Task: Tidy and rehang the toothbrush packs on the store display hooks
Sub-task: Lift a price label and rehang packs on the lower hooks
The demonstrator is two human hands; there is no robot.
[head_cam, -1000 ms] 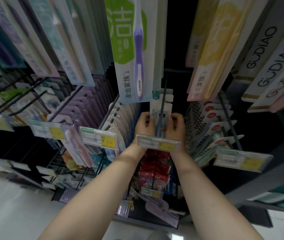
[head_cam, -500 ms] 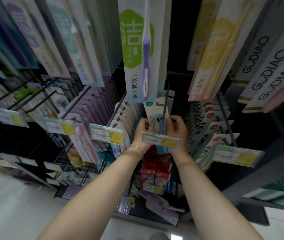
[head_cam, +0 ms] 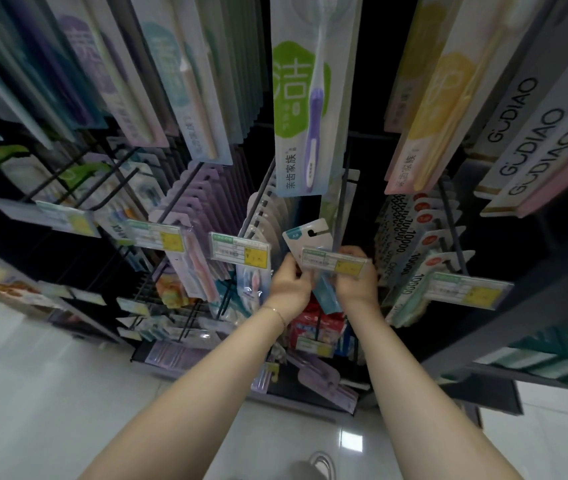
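Our left hand's (head_cam: 289,285) fingers curl onto the left edge of a toothbrush pack (head_cam: 306,237). Our right hand (head_cam: 357,280) grips its right side, fingertips partly hidden behind the price tag (head_cam: 336,263). The pack tilts left, and its hang hole lies just left of the hook wire (head_cam: 340,213). The next hook to the left carries a row of white packs (head_cam: 268,209). The one to the right holds red-dotted packs (head_cam: 427,223).

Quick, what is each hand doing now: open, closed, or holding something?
Left hand: holding the toothbrush pack, fingers pinching its left edge.
Right hand: holding the same pack at its right edge.
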